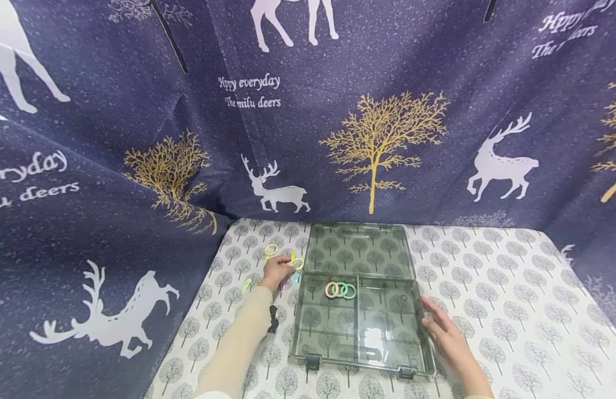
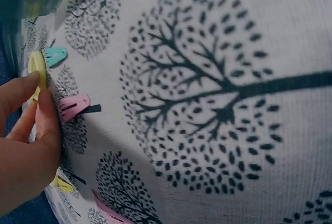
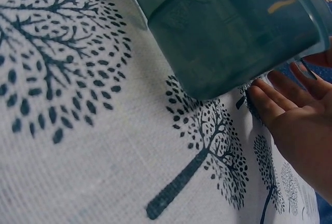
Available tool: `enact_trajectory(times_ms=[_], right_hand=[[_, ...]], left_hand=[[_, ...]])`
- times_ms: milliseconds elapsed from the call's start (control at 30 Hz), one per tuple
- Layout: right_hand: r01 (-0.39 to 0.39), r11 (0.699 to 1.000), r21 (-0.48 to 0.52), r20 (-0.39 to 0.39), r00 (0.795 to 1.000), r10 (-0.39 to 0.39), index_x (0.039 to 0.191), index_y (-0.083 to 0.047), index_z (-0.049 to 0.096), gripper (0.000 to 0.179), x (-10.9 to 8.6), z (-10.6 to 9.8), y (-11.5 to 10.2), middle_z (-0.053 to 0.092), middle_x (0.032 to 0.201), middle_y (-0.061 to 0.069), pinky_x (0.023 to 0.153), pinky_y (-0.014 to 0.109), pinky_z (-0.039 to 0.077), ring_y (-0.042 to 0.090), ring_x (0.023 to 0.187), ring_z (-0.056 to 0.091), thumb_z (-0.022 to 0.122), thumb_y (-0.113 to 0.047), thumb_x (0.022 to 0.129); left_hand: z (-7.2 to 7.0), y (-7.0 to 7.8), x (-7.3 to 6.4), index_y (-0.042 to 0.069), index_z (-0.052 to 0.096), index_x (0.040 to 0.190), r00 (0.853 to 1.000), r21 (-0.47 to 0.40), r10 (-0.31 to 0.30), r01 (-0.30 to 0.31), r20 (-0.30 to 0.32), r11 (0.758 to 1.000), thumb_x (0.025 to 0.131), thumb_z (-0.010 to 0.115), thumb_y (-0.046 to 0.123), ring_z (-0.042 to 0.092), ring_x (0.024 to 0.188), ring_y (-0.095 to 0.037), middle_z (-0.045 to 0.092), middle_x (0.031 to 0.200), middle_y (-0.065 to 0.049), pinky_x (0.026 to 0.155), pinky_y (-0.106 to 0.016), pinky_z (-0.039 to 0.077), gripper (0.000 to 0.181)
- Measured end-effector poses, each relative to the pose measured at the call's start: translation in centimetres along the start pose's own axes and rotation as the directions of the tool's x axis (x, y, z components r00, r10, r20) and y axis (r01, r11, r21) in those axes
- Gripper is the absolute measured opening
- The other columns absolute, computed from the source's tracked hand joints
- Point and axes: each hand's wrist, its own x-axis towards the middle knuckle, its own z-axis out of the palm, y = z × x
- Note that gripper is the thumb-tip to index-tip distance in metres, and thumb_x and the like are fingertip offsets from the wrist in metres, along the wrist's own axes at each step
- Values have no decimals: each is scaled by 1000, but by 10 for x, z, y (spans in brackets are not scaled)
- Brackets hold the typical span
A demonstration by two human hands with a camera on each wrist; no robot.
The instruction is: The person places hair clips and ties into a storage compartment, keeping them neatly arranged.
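Observation:
My left hand [image 1: 277,272] pinches a yellow ring-shaped hair tie [image 2: 42,68] between thumb and fingertips, left of the box. Beneath and beside that hand lie a teal hair clip [image 2: 56,56], a pink hair clip [image 2: 76,103] and a yellow clip [image 2: 63,183]. The clear grey plastic box [image 1: 388,313] lies with its lid [image 1: 359,257] folded back behind it. Inside its back left compartment sit a peach ring [image 1: 326,290] and green rings [image 1: 355,291], overlapping. My right hand [image 1: 447,335] rests at the box's right wall, its fingers loosely extended along the side.
Another yellow ring [image 1: 271,245] and a yellow-green clip [image 1: 246,285] lie farther left. By the left forearm is a black item [image 1: 273,320]. Two latches [image 1: 312,363] stick out from the box's front. A dark patterned curtain [image 1: 298,138] hangs behind the table.

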Motion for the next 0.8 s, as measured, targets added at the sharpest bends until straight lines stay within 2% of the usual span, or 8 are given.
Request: enact_trajectory(times_ms=[100,233,300,367,467,533,700,800], right_hand=[[-8,1000,4,2,1000,8,152,-12,24,61,0,0,0,17,158,16,111,37,28,40,143,14,49,-31,100],[-1,1000,30,5,1000,0,152,-10,24,61,0,0,-1,16,158,18,105,17,34,42,143,12,50,-29,100],[2,999,41,7,1000,-3,152,-10,24,60,0,1,-1,16,158,18,107,19,33,42,143,11,50,-28,100],[8,999,49,10,1000,-9,152,-10,24,60,0,0,-1,14,158,19,113,32,30,42,143,9,50,-27,100],[1,999,54,12,1000,-2,152,-12,23,61,0,-1,0,13,159,17,115,56,15,41,144,7,49,-28,100],[2,999,53,13,1000,-3,152,-12,23,61,0,-1,0,12,159,17,115,59,15,42,144,6,50,-27,100],[19,999,30,22,1000,-20,152,-11,23,60,-1,-1,0,14,159,17,114,50,18,42,143,9,49,-27,100],[18,1000,16,24,1000,-19,152,-13,23,60,-1,-2,0,15,159,16,113,40,24,41,143,10,49,-28,101]], left_hand=[[0,-1,1,2,66,118,1000,15,10,-10,9,1000,84,72,4,57,72,-13,65,95,-10,55,-22,50,35],[1,-2,3,2,68,114,1000,11,13,-13,12,1000,84,72,4,57,73,-12,67,96,-10,58,-23,53,30],[2,-2,4,2,69,111,1000,11,8,-8,3,1000,84,72,3,60,75,-14,68,97,-11,62,-25,56,27],[3,-1,3,1,69,108,1000,21,3,-3,-8,1000,83,72,3,62,75,-18,68,98,-14,64,-29,57,25],[5,1,3,0,70,104,1000,35,-6,7,-25,999,84,72,4,64,82,-22,66,110,-16,71,-34,59,20],[5,2,4,0,70,101,999,47,-6,8,-34,999,84,71,4,64,84,-22,65,114,-16,73,-35,59,17],[3,2,3,-2,71,95,999,29,-4,6,-48,1000,86,68,5,62,72,-17,69,99,-16,64,-29,58,12],[0,3,1,-4,70,97,999,-22,-12,11,-35,1000,88,65,4,63,71,-18,68,99,-18,60,-27,56,13]])
